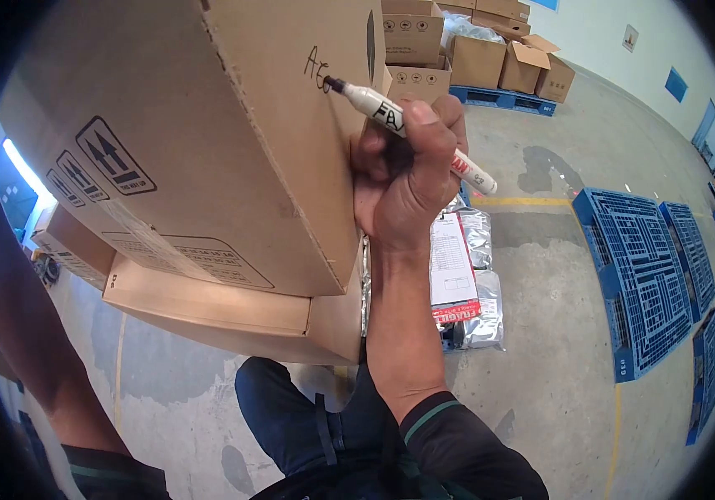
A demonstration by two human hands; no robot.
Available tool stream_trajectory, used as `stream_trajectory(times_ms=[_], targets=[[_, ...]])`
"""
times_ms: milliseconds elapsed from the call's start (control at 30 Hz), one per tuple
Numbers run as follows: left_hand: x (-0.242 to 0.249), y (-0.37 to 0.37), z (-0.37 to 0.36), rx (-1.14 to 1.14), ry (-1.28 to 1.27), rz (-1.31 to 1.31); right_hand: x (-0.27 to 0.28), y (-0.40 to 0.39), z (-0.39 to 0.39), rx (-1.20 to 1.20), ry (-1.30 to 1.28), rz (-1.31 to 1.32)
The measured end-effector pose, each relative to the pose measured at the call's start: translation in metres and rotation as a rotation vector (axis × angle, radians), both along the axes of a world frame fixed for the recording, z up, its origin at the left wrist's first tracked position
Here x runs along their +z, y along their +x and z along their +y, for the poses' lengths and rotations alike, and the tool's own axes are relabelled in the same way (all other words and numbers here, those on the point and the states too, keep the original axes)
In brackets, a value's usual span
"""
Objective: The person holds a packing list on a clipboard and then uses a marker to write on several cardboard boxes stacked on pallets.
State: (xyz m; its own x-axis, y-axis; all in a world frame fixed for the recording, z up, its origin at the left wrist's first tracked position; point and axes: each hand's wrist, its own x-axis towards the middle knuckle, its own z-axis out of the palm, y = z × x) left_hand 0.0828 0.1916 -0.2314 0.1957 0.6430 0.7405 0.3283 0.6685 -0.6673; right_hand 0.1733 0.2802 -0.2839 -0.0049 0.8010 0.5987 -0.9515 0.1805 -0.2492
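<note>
My right hand (416,167) is closed around a white marker pen (378,107) with black handwritten letters on its barrel. Its dark tip touches the side of a large cardboard box (199,83), where black letters (316,67) are written. The heel of that hand lies against the box near its edge. This box rests on another cardboard box (207,304) and carries printed arrow symbols (116,156). Along the left edge runs my left forearm, but the hand itself is out of sight.
Silver-wrapped packages (482,308) with a paper sheet (450,262) and a red fragile label (457,314) lie beyond my right wrist. Blue pallets (636,275) are on the floor at right. More cartons (478,62) stand on a blue pallet (503,101) at the back.
</note>
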Motion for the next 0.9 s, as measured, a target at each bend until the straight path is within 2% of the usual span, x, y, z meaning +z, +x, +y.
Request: stream_trajectory(times_ms=[100,200,533,733,800,900], targets=[[-0.005,0.007,0.002,0.093,-0.009,0.021,-0.012,-0.003,0.010,0.079,-0.029,0.080],[-0.011,0.015,0.005,0.184,-0.018,0.039,-0.010,-0.001,0.010,0.032,0.037,0.022],[-0.025,0.037,0.015,0.486,-0.049,0.104,-0.013,-0.003,0.012,0.089,0.004,0.075],[-0.028,0.048,0.019,0.670,-0.062,0.150,-0.017,0.002,-0.006,0.075,-0.049,0.044],[-0.028,0.049,0.020,0.735,-0.063,0.165,-0.020,0.004,-0.013,-0.014,-0.008,-0.002],[-0.032,0.066,0.033,0.755,-0.075,0.171,-0.013,0.005,-0.025,-0.028,-0.043,-0.006]])
